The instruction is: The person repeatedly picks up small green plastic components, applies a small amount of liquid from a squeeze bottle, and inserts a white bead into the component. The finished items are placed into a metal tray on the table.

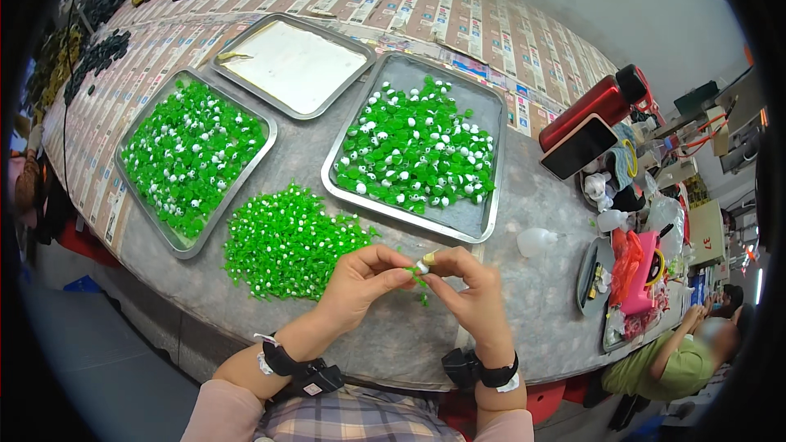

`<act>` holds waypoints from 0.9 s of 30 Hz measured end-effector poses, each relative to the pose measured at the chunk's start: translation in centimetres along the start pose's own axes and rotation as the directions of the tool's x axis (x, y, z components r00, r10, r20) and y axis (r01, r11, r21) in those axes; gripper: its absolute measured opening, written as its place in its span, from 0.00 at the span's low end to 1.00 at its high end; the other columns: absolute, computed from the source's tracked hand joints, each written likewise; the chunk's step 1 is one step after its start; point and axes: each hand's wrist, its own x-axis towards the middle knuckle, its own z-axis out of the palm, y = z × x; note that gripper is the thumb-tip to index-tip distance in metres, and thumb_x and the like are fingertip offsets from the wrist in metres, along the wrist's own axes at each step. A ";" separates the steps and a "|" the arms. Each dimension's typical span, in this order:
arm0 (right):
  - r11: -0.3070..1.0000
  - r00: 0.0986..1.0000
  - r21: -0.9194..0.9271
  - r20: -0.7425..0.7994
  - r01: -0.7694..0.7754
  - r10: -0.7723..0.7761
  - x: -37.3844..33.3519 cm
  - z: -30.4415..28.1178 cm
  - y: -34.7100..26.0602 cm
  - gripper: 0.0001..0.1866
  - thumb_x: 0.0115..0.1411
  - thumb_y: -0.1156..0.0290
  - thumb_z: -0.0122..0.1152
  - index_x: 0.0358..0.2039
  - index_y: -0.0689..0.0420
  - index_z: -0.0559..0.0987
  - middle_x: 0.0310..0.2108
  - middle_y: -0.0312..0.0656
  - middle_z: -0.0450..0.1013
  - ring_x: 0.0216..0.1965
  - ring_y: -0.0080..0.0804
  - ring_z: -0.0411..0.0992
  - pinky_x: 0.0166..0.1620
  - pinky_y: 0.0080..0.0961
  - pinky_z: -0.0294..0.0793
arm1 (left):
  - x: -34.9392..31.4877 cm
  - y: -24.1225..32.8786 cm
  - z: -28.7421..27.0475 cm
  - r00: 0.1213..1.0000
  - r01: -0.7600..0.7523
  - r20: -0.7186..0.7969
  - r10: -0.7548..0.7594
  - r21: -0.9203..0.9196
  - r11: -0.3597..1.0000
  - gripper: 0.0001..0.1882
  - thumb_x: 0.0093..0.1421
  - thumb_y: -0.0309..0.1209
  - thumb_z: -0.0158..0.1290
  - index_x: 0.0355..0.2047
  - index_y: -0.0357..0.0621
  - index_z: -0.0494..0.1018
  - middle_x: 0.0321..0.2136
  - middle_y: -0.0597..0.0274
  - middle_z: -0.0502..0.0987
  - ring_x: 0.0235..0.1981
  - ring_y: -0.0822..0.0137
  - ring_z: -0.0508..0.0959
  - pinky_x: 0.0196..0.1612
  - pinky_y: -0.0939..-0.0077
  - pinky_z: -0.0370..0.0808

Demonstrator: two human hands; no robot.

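Observation:
Both my hands meet over the near middle of the table. Thumb and fingertips of my left hand (364, 282) pinch the green part of a small green-and-white plastic piece (421, 268). My right hand (471, 295) grips the same piece at its white, rounded part, with a yellowish cover on one fingertip. The fingers hide much of the piece. Left of my hands lies a loose heap of small green parts with white bits (286, 241). Beyond them, a metal tray (490, 225) holds larger green pieces with white balls. A second metal tray (270, 135) at the left holds similar pieces.
A tray with a white surface (295, 65) stands at the back. To the right are a red bottle (585, 110), a propped phone (580, 147), a small white bottle (536, 241), a dark dish (594, 278) and a pink container (643, 274). Another person (684, 360) sits at far right.

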 end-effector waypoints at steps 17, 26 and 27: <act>0.734 0.959 0.661 -0.078 -0.155 0.272 -0.7 1.2 1.1 0.10 0.47 0.82 0.55 0.33 0.64 0.72 0.30 0.41 0.71 0.32 0.23 0.70 0.36 0.15 0.68 | 0.0 0.0 0.2 0.998 -0.007 -0.061 0.009 0.028 1.000 0.05 0.50 0.24 0.50 0.29 0.36 0.69 0.26 0.60 0.73 0.27 0.72 0.73 0.33 0.80 0.72; 0.842 0.977 0.530 -0.111 -0.096 0.182 -0.8 1.6 0.9 0.10 0.47 0.81 0.55 0.33 0.63 0.71 0.31 0.40 0.71 0.34 0.23 0.70 0.36 0.15 0.68 | 0.1 0.0 0.2 0.995 -0.003 -0.096 0.008 0.050 0.999 0.04 0.49 0.22 0.50 0.26 0.37 0.69 0.26 0.60 0.73 0.26 0.71 0.74 0.31 0.80 0.72; 0.868 0.979 0.487 -0.111 -0.099 0.174 -0.9 1.6 0.9 0.10 0.47 0.81 0.55 0.33 0.63 0.71 0.31 0.40 0.71 0.34 0.24 0.70 0.36 0.16 0.68 | 0.0 0.1 0.3 0.995 -0.004 -0.099 0.010 0.061 0.998 0.03 0.49 0.21 0.50 0.26 0.37 0.69 0.26 0.60 0.73 0.26 0.72 0.73 0.30 0.81 0.72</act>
